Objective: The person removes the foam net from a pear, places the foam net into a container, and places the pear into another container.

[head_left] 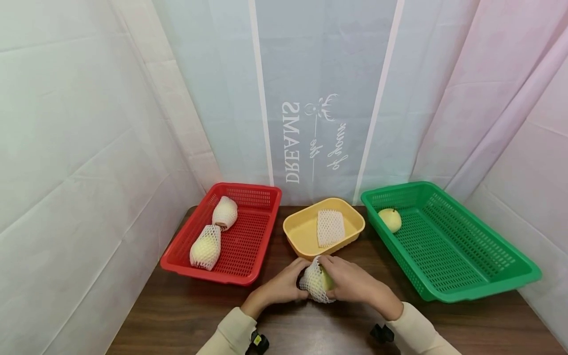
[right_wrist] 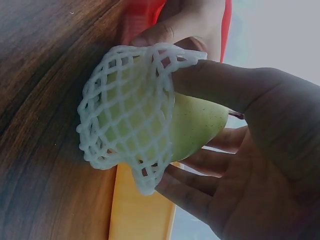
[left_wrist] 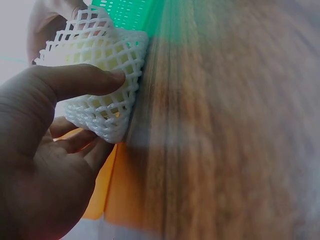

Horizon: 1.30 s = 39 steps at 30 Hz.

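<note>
Over the front of the table, both hands hold a yellow-green pear (right_wrist: 200, 125) partly wrapped in a white foam net (right_wrist: 127, 112). My left hand (head_left: 284, 285) grips the netted side, its thumb lying across the mesh in the left wrist view. From the other side my right hand (head_left: 352, 282) holds the pear, its thumb at the net's open edge and its fingers below, as the right wrist view shows. The pear's stem end sticks out bare toward the right palm. In the head view the hands hide part of the pear.
A red basket (head_left: 241, 241) at left holds two netted pears (head_left: 225, 213). Behind the hands stands a yellow tub (head_left: 303, 231) with a flat foam net (head_left: 330, 228) inside. At right, a green basket (head_left: 448, 256) contains one bare pear (head_left: 390, 220). Curtains enclose the wooden table (head_left: 168, 315).
</note>
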Available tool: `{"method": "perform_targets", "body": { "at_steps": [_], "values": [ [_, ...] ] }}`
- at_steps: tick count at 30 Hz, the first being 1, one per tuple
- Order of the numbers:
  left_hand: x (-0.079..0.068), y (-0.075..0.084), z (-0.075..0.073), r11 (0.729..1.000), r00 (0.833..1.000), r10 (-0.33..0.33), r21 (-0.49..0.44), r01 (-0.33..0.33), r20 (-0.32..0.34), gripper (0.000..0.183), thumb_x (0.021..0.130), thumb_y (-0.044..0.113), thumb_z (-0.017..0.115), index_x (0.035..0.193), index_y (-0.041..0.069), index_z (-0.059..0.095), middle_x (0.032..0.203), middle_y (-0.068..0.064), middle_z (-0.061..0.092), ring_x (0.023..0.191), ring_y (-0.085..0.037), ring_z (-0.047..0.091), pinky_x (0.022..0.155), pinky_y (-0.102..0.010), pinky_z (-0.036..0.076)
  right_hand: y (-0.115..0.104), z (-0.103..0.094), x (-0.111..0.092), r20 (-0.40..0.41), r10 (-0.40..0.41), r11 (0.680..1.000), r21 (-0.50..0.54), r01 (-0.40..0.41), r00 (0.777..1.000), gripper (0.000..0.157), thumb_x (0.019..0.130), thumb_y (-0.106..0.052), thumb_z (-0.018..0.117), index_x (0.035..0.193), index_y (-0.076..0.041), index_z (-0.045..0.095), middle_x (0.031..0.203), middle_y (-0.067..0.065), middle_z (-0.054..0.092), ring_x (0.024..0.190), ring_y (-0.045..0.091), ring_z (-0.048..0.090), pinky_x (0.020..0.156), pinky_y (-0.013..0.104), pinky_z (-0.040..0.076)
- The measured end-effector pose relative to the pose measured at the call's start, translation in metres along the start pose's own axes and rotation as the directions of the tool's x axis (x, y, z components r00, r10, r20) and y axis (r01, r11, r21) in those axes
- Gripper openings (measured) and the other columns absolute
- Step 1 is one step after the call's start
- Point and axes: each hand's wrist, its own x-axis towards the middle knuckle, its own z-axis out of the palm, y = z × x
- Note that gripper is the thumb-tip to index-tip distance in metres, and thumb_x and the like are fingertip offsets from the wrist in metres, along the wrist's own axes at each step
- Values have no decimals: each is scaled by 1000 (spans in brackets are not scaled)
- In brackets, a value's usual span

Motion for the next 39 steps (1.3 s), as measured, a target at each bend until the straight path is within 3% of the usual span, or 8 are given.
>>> {"method": "perform_targets", "body": {
  "at_steps": [8, 18, 31, 39],
  "values": [
    [1, 0, -1, 1000, 1000, 10, 16, -11, 7, 66, 85, 9, 84, 145, 16, 58, 146, 2, 58, 135, -8, 53, 116, -30, 44, 2, -2, -1, 8, 47, 998, 36, -47, 999, 67, 75, -16, 94, 132, -9, 58, 128, 9, 67, 106, 24, 66, 79, 49, 57],
    [0, 0, -2, 1000, 1000, 8, -6, -8, -14, 68, 86, 10, 85, 148, 19, 58, 147, 1, 56, 137, -12, 53, 116, -33, 45, 6, -1, -2, -41, 15, 1000, 23, -14, 999, 69, 73, -18, 95, 132, -8, 60, 125, 7, 67, 103, 20, 66, 78, 42, 57],
    [3, 2, -3, 997, 998, -37, -69, 34, -53, 50, 89, 4, 82, 135, 12, 63, 134, -4, 70, 117, -12, 68, 96, -25, 56, 7, -10, -5, -68, -18, 999, 41, 21, 998, 68, 75, -22, 94, 134, -7, 63, 128, 8, 67, 110, 22, 65, 83, 44, 58],
    [3, 2, -3, 997, 997, -28, -80, 23, -74, 39, 90, -1, 80, 125, 10, 66, 126, -8, 73, 111, -15, 72, 88, -23, 58, 9, -13, -5, -84, -48, 998, 48, 52, 995, 65, 76, -22, 93, 133, -8, 64, 128, 7, 66, 109, 20, 64, 84, 38, 58]
  ]
}}
